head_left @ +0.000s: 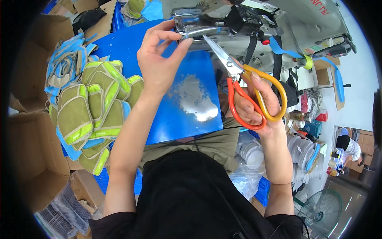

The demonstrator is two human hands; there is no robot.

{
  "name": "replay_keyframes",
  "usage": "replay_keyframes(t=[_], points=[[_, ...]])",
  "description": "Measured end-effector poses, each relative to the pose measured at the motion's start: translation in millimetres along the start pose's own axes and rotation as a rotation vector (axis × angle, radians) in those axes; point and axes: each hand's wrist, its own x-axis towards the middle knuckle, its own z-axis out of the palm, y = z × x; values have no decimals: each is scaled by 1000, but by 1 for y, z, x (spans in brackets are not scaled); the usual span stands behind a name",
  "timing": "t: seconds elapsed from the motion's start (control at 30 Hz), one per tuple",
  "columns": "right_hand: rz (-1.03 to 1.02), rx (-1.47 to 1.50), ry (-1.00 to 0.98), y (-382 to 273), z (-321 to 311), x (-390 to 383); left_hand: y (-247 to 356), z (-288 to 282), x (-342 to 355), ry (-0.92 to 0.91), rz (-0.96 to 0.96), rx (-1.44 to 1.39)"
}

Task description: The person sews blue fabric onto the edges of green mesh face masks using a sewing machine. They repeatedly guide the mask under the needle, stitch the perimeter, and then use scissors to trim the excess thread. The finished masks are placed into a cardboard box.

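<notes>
My right hand [258, 99] grips a pair of scissors [234, 73] with one orange-red and one yellow handle. The blades are nearly together, pointing up and left toward the metal parts of a sewing machine [248, 20]. My left hand [161, 51] is raised to the machine's curved metal guide [201, 32], thumb and index finger brought together at its left end. What lies between those fingertips is too small to make out. A stack of olive-green fabric pads [97, 99] with lime and grey edging lies left of my left forearm.
A blue work surface [159, 123] with a worn shiny patch lies below my hands. Blue and beige strips [65, 65] are heaped at left, beside open cardboard boxes [38, 151]. Rolls of white tape [250, 153] and a fan [320, 213] stand at right. Another person [350, 145] is far right.
</notes>
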Motion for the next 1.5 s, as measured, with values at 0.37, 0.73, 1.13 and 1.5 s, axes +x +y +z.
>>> replay_keyframes(t=[0.37, 0.73, 1.13, 1.5], points=[[-29, -116, 3, 12, 16, -5, -1, -8, 5, -38, -75, -107], [-17, -123, 16, 23, 36, 13, -6, -28, 14, -171, -180, -207], [-138, 35, 191, 67, 81, 20, -24, -16, 14, -124, -379, -542], [-301, -134, 288, 99, 95, 32, -27, -8, 9, -97, -426, -648]])
